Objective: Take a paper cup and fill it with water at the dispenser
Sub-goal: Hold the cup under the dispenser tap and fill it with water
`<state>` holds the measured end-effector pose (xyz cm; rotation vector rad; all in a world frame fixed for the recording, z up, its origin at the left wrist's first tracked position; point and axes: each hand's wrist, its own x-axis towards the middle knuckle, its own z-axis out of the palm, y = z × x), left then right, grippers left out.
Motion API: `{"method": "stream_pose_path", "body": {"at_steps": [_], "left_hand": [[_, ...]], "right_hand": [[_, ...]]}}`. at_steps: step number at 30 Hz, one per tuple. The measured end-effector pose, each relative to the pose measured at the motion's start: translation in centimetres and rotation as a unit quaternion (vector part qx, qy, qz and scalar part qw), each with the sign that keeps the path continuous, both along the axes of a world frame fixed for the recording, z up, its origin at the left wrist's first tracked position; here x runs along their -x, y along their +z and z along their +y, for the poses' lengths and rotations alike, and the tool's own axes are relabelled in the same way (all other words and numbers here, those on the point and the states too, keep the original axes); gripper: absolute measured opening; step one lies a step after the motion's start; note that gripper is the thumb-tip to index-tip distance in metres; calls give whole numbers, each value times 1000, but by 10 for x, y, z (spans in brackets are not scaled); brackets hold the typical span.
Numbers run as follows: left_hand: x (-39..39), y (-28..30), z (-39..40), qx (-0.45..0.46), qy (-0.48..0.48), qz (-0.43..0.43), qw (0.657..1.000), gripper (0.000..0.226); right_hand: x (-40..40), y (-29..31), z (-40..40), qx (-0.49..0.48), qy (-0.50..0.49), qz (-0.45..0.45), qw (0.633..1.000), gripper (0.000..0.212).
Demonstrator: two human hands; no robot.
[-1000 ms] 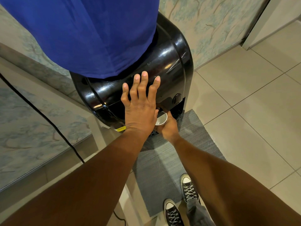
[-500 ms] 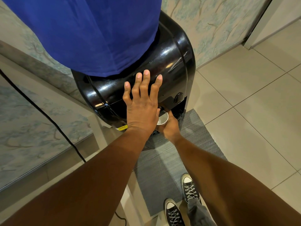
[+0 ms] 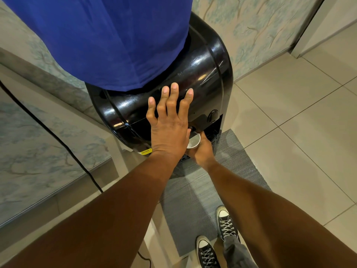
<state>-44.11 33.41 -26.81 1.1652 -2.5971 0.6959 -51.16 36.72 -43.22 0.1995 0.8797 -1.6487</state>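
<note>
A glossy black water dispenser (image 3: 204, 74) stands against the wall, its bottle under a blue cloth cover (image 3: 108, 39). My left hand (image 3: 170, 124) lies flat on the dispenser's front with fingers spread, its thumb down by the tap; whether the thumb presses anything is hidden. Just under the tap recess my right hand (image 3: 202, 151) holds a white paper cup (image 3: 194, 142) upright from below. Only the cup's rim and part of its inside show; the left hand hides the rest.
A grey woven mat (image 3: 193, 200) lies on the tiled floor before the dispenser, with my two black sneakers (image 3: 224, 223) on it. A black cable (image 3: 58, 138) runs down the patterned panel at left. A round knob (image 3: 212, 115) sits right of the tap.
Both hands stay almost where they were, the left flat on the dispenser, the right holding the cup under the tap. The view has shifted slightly.
</note>
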Motion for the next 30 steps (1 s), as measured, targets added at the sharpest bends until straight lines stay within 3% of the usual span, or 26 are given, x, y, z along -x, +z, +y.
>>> {"method": "stream_pose_path", "body": {"at_steps": [7, 12, 21, 23, 24, 25, 27, 28, 30], "left_hand": [[0, 0, 0, -1, 0, -2, 1000, 117], [0, -1, -1, 0, -6, 10, 1000, 117], [0, -1, -1, 2, -5, 9, 1000, 117], [0, -2, -1, -1, -4, 6, 1000, 117], [0, -2, -1, -2, -3, 7, 1000, 117], [0, -3, -1, -3, -3, 8, 1000, 117], [0, -2, -1, -4, -2, 9, 1000, 117], [0, -2, -1, -3, -2, 9, 1000, 117], [0, -1, -1, 1, 1, 6, 1000, 117]], "right_hand": [[-1, 1, 0, -10, 10, 21, 1000, 27], [1, 5, 1, -18, 8, 2, 1000, 39], [1, 10, 4, -34, 12, -5, 999, 41], [3, 10, 7, -53, 44, 55, 996, 54], [3, 8, 7, -68, 68, 33, 995, 56], [8, 3, 6, -63, 50, -22, 997, 54], [6, 2, 7, -51, 80, 19, 995, 48], [1, 8, 8, -48, 76, 88, 992, 46], [2, 9, 6, -35, 49, 57, 997, 40]]}}
